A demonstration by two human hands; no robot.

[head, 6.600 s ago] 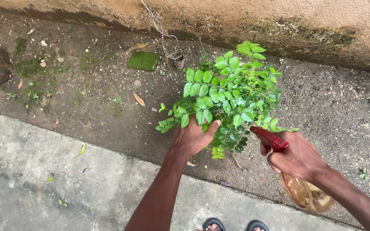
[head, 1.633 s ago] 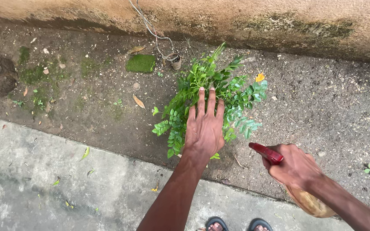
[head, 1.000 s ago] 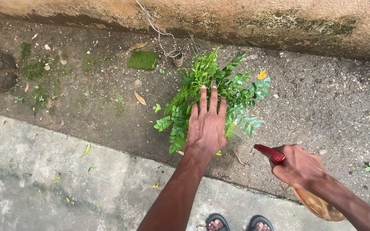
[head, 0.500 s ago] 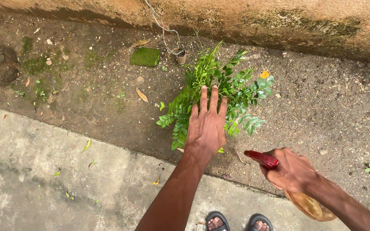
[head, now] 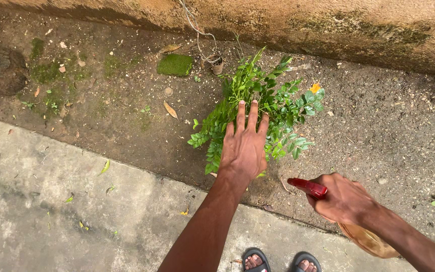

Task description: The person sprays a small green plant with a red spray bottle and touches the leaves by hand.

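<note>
A small green leafy plant [head: 278, 103] grows from a strip of dark soil [head: 127, 126] below a wall. My left hand [head: 243, 146] lies flat on top of its leaves, fingers straight and slightly apart, pressing the foliage down toward the wall. My right hand [head: 343, 199] is lower right of the plant, wrapped around a spray bottle [head: 366, 239] with a red nozzle [head: 305, 186] and amber liquid inside. The nozzle points left toward the plant's base. One yellow leaf [head: 315, 87] shows among the green.
A stained ochre wall [head: 328, 25] runs along the top. A mossy green block [head: 175, 64] and a small pot with a wire [head: 216, 64] sit near it. A concrete slab [head: 76, 211] covers the lower left. My sandalled feet [head: 278, 262] show at the bottom edge.
Earlier my left hand gripped the upright plant from below; it now lies flat on the flattened leaves. In the last second the view shifted slightly and my right hand edged left with the bottle.
</note>
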